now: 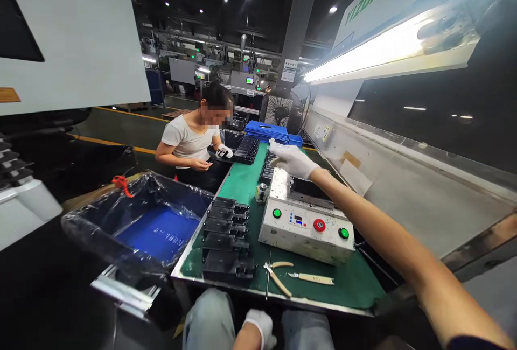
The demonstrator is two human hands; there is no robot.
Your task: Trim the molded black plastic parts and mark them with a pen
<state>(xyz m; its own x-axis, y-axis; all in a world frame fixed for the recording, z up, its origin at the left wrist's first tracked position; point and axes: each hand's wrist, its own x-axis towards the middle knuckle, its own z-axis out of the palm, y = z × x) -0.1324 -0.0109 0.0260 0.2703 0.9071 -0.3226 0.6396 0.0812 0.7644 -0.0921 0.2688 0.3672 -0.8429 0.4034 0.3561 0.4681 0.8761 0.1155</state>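
Note:
My right hand (294,159), in a white glove, reaches across the white control box (299,231) to its far side. Its fingers are stretched forward with the thumb apart, and nothing shows in them. Just below and left of it lies a row of black parts (266,169), partly hidden by the hand and box. My left hand (260,324), also gloved, rests low between my knees, back upward; its fingers are mostly hidden. On the green mat near me lie several black plastic housings (226,264) in a row, cutting pliers (278,279) and a craft knife (317,279).
A co-worker (191,137) sits at the table's left side beside more black parts (246,151). Left of the table stands a plastic-lined bin (149,226) with a blue sheet inside. Blue trays (266,130) are stacked at the far end, near a fan (278,110). A machine wall (388,161) borders the right.

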